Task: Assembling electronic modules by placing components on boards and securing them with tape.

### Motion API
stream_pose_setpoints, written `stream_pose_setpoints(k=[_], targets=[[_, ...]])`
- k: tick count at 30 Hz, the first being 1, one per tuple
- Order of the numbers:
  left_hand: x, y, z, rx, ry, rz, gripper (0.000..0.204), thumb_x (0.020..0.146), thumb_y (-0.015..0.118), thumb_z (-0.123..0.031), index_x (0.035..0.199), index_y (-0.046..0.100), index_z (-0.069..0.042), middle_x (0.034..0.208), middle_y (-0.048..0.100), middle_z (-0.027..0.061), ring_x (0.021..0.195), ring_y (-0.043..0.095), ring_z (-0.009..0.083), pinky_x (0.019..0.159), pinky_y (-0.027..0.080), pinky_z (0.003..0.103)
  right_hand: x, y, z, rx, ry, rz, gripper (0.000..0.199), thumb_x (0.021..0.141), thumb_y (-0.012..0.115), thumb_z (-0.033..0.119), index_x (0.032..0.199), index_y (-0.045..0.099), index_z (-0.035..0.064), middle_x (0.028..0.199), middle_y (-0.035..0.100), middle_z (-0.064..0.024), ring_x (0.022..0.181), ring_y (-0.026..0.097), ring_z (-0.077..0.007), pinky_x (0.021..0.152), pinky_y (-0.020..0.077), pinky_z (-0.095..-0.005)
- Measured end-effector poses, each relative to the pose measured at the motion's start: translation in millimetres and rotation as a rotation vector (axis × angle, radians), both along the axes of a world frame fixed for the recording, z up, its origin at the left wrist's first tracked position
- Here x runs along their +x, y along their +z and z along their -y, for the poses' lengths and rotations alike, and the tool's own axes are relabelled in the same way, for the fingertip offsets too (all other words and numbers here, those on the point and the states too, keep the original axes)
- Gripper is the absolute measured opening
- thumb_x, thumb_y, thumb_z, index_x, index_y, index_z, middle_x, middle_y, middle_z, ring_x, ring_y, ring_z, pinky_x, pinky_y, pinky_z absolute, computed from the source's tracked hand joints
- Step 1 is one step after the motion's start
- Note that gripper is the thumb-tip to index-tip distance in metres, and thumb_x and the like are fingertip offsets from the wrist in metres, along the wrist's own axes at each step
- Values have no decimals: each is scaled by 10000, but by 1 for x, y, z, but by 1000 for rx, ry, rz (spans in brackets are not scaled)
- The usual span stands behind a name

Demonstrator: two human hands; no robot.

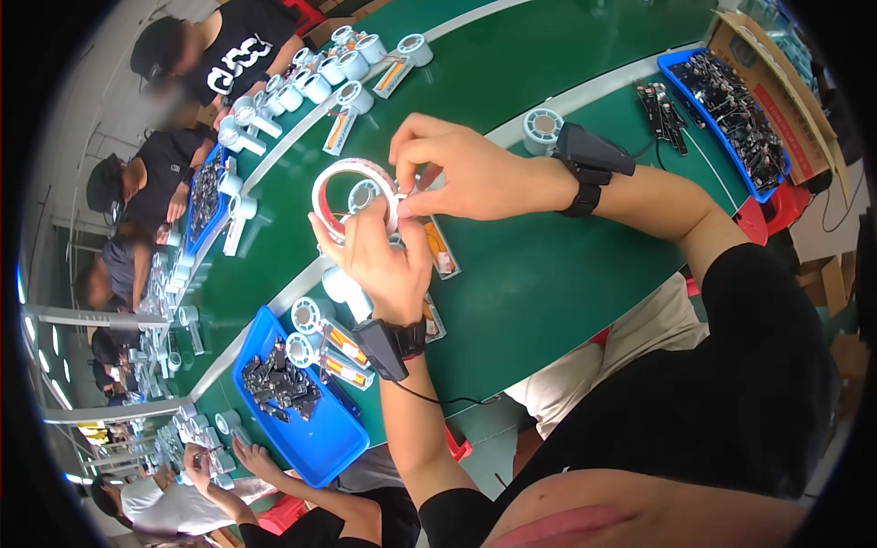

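Observation:
My left hand (379, 265) is closed round the lower rim of a roll of white tape (320, 194), which has a reddish inside. My right hand (457, 173) pinches a small white bit at the roll's right edge, seemingly the tape's end; the fingers partly hide it. Beneath my hands lie light-blue handheld fan bodies with round, slotted heads. One shows a handle with an orange part (442, 251) beside my left hand. Close to my left wrist rest two more fan bodies (307, 315), their handles open. Another fan body (542, 128) stands beyond my right wrist.
At left sits a blue tray (315, 447) of small black circuit boards; another blue tray (671, 62), heaped with boards, is at far right beside a cardboard box (776, 82). Loose boards (665, 114) lie near it. Co-workers and many fan bodies (315, 87) line the green table's far side.

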State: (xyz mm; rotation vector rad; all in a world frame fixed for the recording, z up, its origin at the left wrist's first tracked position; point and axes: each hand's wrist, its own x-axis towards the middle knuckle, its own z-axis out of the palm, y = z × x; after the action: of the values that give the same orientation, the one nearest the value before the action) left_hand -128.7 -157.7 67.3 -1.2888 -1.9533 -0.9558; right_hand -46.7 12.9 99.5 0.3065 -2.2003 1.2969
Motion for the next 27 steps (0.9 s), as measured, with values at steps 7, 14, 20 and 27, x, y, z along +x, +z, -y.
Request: stream_pose_setpoints(k=[7, 14, 20, 27], targets=[[-21, -11, 24, 98, -6, 95, 138, 926, 605, -135, 910, 668, -14, 699, 595, 108, 758, 614, 304, 1126, 288, 585, -32, 8, 23, 402, 41, -321, 234, 854, 756, 97, 1022, 602, 43, 955, 667, -41, 825, 653, -171, 690, 529, -289], [-41, 9, 51, 424, -189, 901, 281, 984, 586, -200, 779, 628, -13, 613, 551, 20, 543, 495, 135, 644, 463, 302, -72, 31, 58, 169, 153, -64, 323, 883, 721, 54, 1187, 612, 45, 933, 697, -21, 723, 644, -110, 657, 513, -253], [-66, 10, 62, 676, -272, 1085, 324, 972, 591, -267, 750, 599, -31, 582, 500, -22, 494, 400, 71, 492, 317, 237, -113, 43, 83, -50, 287, 103, 380, 902, 714, 49, 1261, 592, 27, 914, 708, -26, 765, 632, -70, 672, 512, -231], [-99, 1, 103, 1052, -783, 1252, 289, 951, 562, -260, 761, 569, -43, 551, 434, -28, 472, 377, 86, 478, 303, 255, -159, 51, 111, -300, 615, 171, 368, 889, 728, 40, 1232, 597, 12, 884, 697, -52, 757, 636, -78, 639, 501, -216]])
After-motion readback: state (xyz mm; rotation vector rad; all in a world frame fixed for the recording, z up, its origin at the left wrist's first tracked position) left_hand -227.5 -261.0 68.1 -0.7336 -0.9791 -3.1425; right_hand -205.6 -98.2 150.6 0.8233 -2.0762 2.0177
